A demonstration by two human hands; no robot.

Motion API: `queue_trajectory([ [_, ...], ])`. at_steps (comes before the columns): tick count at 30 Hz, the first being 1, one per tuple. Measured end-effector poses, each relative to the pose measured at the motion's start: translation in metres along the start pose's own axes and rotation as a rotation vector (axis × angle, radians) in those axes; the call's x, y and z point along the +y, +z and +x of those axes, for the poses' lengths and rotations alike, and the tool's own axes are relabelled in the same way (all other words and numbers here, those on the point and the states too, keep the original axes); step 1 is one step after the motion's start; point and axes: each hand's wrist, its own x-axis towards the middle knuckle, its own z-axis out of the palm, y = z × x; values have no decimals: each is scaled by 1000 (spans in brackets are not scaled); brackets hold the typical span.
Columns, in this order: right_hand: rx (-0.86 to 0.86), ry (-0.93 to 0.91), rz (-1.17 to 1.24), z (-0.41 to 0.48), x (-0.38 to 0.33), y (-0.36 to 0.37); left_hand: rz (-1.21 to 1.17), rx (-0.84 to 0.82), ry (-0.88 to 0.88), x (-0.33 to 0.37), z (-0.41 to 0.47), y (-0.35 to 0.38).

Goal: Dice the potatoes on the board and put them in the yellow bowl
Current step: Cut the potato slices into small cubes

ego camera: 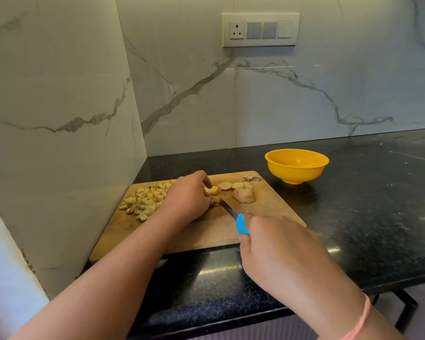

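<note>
one potato piece [213,190] sits under the left hand [187,195], beside the knife [228,208].

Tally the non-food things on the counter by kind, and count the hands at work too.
Board: 1
Bowl: 1
Knife: 1
Hands: 2 (left hand holding a potato piece, right hand gripping the knife)
Total: 5
</note>
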Motion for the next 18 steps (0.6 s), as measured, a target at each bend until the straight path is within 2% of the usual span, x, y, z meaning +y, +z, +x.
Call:
queue_trajectory([
  [4,-33,57,23,10,8,-7,3,-17,10,0,-2,-1],
  [7,25,86,22,13,14,-6,12,-24,10,-1,-2,-1],
  [18,113,59,-51,14,9,12,24,-2,-8,-5,-1,-1],
])
